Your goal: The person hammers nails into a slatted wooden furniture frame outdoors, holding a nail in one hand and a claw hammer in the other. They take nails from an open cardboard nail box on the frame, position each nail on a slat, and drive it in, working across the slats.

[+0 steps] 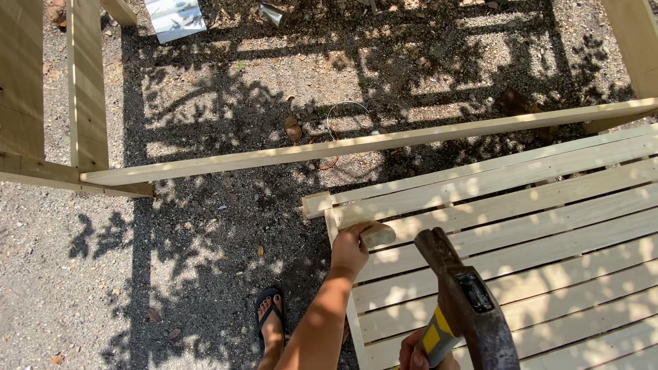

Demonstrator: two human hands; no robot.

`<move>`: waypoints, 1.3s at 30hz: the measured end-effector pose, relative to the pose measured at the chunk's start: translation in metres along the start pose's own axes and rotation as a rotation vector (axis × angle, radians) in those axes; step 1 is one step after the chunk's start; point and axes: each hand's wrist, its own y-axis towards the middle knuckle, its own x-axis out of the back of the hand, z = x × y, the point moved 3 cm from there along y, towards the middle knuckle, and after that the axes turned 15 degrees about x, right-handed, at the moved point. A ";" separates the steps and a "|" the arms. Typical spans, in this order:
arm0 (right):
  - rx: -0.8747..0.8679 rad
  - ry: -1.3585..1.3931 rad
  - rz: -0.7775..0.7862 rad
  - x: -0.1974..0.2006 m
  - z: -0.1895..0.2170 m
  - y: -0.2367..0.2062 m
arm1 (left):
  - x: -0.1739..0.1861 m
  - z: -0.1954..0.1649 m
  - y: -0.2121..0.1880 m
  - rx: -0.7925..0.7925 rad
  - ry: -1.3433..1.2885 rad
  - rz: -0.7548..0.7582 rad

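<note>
My left hand [351,248] grips the near left corner of a slatted panel of pale wood [521,226], thumb pressed on top of a slat. My right hand [423,354] is closed around the yellow-and-black handle of a rusty hammer [460,294], raised above the panel with its head pointing up and left, close to my left thumb. The panel lies tilted over gravel ground, its slats running from lower left to upper right.
A long pale wooden rail [370,142] crosses the view just beyond the panel, joined to upright boards [86,82] at the left. My foot in a dark flip-flop [271,322] stands on gravel. A wire loop [346,116], a metal can [273,14] and a white sheet [175,17] lie farther off.
</note>
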 end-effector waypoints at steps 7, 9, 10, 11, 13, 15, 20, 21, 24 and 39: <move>-0.142 -0.153 0.139 -0.020 0.023 0.012 | 0.004 0.002 0.007 0.025 -0.027 0.046; -0.178 -0.028 0.061 -0.001 0.026 0.006 | 0.004 0.004 0.007 0.017 -0.019 0.032; -0.178 0.058 -0.014 0.007 0.024 0.003 | 0.004 0.004 0.007 0.001 -0.015 0.009; -0.196 0.140 -0.088 0.012 0.021 0.000 | 0.004 0.005 0.008 -0.006 -0.009 0.000; -0.088 0.228 -0.155 0.012 0.013 0.000 | 0.002 0.006 0.009 -0.020 0.006 -0.008; 0.002 0.107 -0.064 -0.001 0.006 0.007 | 0.001 0.006 0.011 0.003 0.024 0.009; -0.054 -0.231 0.202 -0.021 0.012 0.037 | 0.001 0.003 0.016 0.086 0.045 0.034; -0.080 -0.141 0.184 -0.016 0.019 0.038 | 0.002 0.004 0.017 0.068 0.049 0.029; -0.173 0.104 0.079 0.007 0.039 0.033 | -0.002 0.007 0.017 0.079 0.065 0.049; -0.326 0.156 0.093 0.005 0.036 0.047 | -0.001 0.009 0.023 0.101 0.005 0.050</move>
